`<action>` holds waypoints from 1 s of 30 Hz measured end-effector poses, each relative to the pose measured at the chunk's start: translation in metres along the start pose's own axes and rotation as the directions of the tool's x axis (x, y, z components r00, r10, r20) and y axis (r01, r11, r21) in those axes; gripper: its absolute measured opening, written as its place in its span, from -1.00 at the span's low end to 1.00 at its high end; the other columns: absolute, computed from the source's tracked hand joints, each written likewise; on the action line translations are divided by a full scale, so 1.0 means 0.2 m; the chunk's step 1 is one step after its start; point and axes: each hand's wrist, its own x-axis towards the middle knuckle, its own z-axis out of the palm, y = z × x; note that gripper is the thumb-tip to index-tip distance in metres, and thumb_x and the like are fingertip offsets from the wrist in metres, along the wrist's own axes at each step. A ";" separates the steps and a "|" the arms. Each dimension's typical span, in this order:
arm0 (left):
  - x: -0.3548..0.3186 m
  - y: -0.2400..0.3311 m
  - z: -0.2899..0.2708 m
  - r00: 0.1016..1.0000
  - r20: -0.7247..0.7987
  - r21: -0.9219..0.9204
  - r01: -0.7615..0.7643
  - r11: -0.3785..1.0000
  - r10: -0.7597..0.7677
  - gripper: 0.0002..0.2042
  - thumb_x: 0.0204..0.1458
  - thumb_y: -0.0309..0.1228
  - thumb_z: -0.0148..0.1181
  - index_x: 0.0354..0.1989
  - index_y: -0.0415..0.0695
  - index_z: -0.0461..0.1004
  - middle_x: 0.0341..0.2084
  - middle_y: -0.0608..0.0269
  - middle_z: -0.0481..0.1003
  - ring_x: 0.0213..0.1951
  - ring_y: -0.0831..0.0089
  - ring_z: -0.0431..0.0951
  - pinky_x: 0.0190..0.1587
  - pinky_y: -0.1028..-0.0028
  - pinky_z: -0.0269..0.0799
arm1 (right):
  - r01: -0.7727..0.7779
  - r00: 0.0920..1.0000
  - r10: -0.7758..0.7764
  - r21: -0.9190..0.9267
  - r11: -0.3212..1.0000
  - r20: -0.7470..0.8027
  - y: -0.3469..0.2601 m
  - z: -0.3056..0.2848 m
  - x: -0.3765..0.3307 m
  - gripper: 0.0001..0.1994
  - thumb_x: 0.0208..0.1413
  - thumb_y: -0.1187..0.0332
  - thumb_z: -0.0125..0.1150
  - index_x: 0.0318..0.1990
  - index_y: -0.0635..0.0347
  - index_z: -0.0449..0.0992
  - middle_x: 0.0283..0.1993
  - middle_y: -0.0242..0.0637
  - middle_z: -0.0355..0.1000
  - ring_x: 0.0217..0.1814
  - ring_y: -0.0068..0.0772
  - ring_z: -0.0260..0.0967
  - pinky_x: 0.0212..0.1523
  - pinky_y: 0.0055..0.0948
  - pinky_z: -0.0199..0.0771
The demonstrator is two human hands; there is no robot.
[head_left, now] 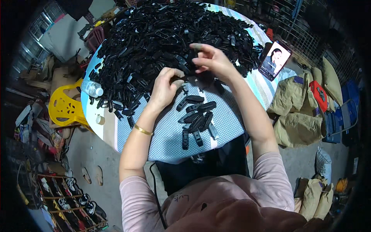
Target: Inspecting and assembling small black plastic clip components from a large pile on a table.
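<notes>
round dotted table (162,143) at centre holds a heap of glossy black plastic clips (162,34); left hand (166,87) and right hand (210,60) each pinch one; tan sacks (297,116) right.

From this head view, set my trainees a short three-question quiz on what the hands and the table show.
1. True or false: both hands work at the near edge of the big heap of black plastic pieces.
2. Which wrist wears the gold bangle? A left, B right.
3. Fill in: the propped phone stands at the table's ____ side.

Key: 1 true: the left hand and right hand meet there, above a small separate cluster on the dotted cloth. 2 A. 3 right.
</notes>
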 end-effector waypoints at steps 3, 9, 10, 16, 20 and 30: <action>0.01 0.04 0.00 0.987 0.022 -0.464 0.149 0.873 -0.157 -0.68 -0.21 -0.64 0.23 -0.20 -0.25 0.37 -0.34 0.25 0.44 -0.35 0.50 0.47 -0.29 0.58 0.39 | 0.053 0.998 -0.059 0.241 0.969 0.020 0.05 0.10 0.00 -0.53 -0.04 0.48 0.22 0.08 0.23 0.30 -0.41 -0.54 0.28 -0.37 -0.71 0.32 -0.27 -0.59 0.52; 0.02 -0.03 0.00 0.933 0.082 -0.941 0.188 0.283 -0.350 -0.66 -0.14 -0.68 0.20 -0.12 -0.27 0.40 -0.26 0.28 0.45 -0.29 0.59 0.46 -0.23 0.63 0.42 | 0.055 0.996 -0.070 -0.215 0.975 -0.061 0.06 0.12 -0.01 -0.77 -0.08 0.40 0.29 -0.25 0.27 0.46 -0.36 -0.40 0.45 -0.32 -0.66 0.37 -0.28 -0.66 0.39; 0.01 -0.05 -0.01 0.932 0.069 -0.939 0.181 0.291 -0.357 -0.66 -0.14 -0.68 0.20 -0.12 -0.27 0.40 -0.26 0.28 0.45 -0.29 0.59 0.46 -0.23 0.63 0.42 | 0.046 0.991 -0.095 -0.433 0.900 -0.094 0.05 0.13 -0.01 -0.78 -0.09 0.37 0.31 -0.31 0.28 0.48 -0.37 -0.40 0.45 -0.33 -0.67 0.36 -0.30 -0.67 0.37; 0.02 -0.02 -0.05 0.941 -0.038 -0.796 0.175 0.579 -0.335 -0.67 -0.10 -0.63 0.20 -0.10 -0.28 0.43 -0.22 0.25 0.48 -0.25 0.60 0.46 -0.17 0.60 0.41 | 0.178 0.977 -0.210 -0.444 0.878 -0.024 0.12 0.15 -0.01 -0.77 -0.04 0.30 0.27 -0.33 0.29 0.49 -0.49 -0.45 0.44 -0.54 -0.74 0.30 -0.53 -0.71 0.28; 0.02 -0.01 -0.07 0.947 -0.103 -0.775 0.115 0.621 -0.305 -0.66 -0.11 -0.64 0.20 -0.08 -0.29 0.42 -0.22 0.25 0.49 -0.23 0.59 0.46 -0.13 0.59 0.40 | 0.140 0.990 -0.136 -0.372 0.918 0.037 0.09 0.15 -0.02 -0.76 0.11 0.27 0.09 -0.23 0.28 0.48 -0.53 -0.45 0.41 -0.60 -0.74 0.27 -0.58 -0.72 0.26; 0.03 -0.01 -0.09 0.957 -0.076 -0.793 0.113 0.599 -0.281 -0.56 -0.09 -0.68 0.14 0.04 -0.29 0.30 -0.16 0.13 0.47 -0.14 0.51 0.47 -0.12 0.59 0.41 | 0.016 0.970 0.002 -0.074 0.997 0.242 0.05 0.15 -0.03 -0.67 0.22 0.27 -0.12 0.07 0.22 0.32 -0.55 -0.41 0.38 -0.66 -0.71 0.25 -0.59 -0.74 0.28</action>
